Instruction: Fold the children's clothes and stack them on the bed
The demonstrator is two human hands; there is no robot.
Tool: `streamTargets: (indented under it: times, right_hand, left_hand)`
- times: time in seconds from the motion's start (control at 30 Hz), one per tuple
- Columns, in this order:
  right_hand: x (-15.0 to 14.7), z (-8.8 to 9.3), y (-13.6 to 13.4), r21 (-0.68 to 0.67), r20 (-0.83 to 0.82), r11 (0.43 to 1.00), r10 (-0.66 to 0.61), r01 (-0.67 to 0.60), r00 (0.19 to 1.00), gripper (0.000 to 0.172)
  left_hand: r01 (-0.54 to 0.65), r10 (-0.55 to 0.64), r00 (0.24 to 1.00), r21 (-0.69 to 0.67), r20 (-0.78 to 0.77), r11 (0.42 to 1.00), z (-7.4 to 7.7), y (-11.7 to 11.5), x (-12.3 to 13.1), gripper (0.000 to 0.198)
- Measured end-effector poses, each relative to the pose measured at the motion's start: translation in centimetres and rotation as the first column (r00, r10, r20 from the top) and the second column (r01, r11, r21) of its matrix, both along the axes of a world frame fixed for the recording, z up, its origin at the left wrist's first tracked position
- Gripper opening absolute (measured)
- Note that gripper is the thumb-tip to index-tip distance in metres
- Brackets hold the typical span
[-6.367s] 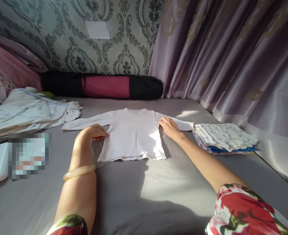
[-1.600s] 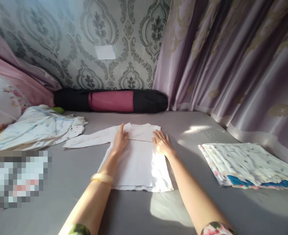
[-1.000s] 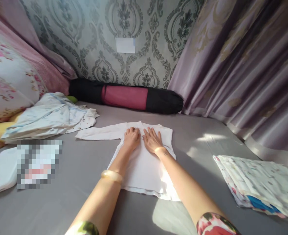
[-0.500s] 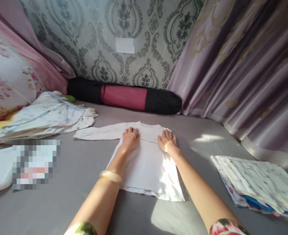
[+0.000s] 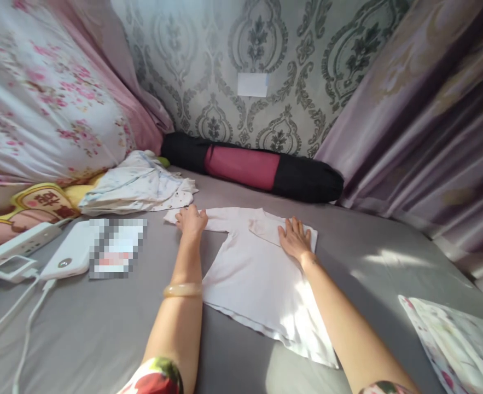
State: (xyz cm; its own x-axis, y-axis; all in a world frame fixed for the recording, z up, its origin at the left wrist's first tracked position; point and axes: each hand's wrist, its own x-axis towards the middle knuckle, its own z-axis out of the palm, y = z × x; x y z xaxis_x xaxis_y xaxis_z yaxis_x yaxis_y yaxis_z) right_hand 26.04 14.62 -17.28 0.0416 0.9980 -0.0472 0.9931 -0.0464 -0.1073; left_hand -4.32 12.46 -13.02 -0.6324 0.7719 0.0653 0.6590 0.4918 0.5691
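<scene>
A white long-sleeved shirt (image 5: pixel 257 273) lies spread on the grey sheet, its left sleeve stretched out to the side. The sleeve on the right side appears folded across the chest. My left hand (image 5: pixel 191 220) is on the outstretched sleeve near its cuff, fingers curled in and closed on the cloth. My right hand (image 5: pixel 296 239) lies flat and open on the shirt's upper right side, pressing it against the bed.
At left are a crumpled patterned cloth (image 5: pixel 138 186), a white power bank (image 5: pixel 73 249) with cables, a blurred-out flat object (image 5: pixel 118 249) and a power strip (image 5: pixel 19 249). A black and red roll bag (image 5: pixel 241 167) lies along the wall. Folded cloths (image 5: pixel 458 345) sit at right.
My left hand has moved left from the shirt's chest to the end of the sleeve and closed on it. My right hand stays on the shirt's right side. The view has turned left.
</scene>
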Motion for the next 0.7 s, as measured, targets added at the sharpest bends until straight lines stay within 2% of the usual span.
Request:
streamTargets:
  times: [0.13,0.23,0.33,0.4,0.47,0.57,0.7]
  right_hand:
    - [-0.2,0.7,0.2,-0.043,-0.001,0.999,-0.015,0.015,1.000,0.064]
    - [-1.7,1.7,0.5,-0.025,0.015,0.999,-0.035,0.035,0.999,0.061]
    - [-4.6,2.4,0.7,0.057,-0.010,0.992,0.118,-0.117,0.993,0.058]
    - [-6.8,2.5,0.8,0.066,-0.069,0.967,0.252,-0.247,0.965,0.058]
    - [-8.6,2.2,0.9,0.049,-0.121,0.950,0.313,-0.310,0.942,0.058]
    - [-9.9,1.2,0.8,0.052,-0.120,0.947,0.321,-0.317,0.939,0.058]
    - [-9.8,0.7,1.0,0.045,-0.098,0.947,0.320,-0.317,0.942,0.057]
  left_hand:
    - [-0.205,0.204,0.978,0.029,0.036,0.978,0.0,-0.6,-0.4,0.038]
    - [-0.336,0.325,0.938,0.084,0.117,0.938,0.1,-0.7,-0.6,0.048]
    - [-0.452,0.418,0.882,0.141,0.217,0.881,-0.1,-0.6,-1.1,0.056]
    - [-0.499,0.444,0.850,0.164,0.283,0.851,-0.3,-0.6,-1.7,0.055]
    - [-0.520,0.446,0.828,0.169,0.341,0.837,-0.5,-0.6,-2.4,0.054]
    - [-0.529,0.425,0.802,0.167,0.420,0.832,-0.8,-0.4,-3.1,0.055]
    - [-0.534,0.384,0.776,0.196,0.501,0.823,-1.7,0.2,-3.9,0.059]
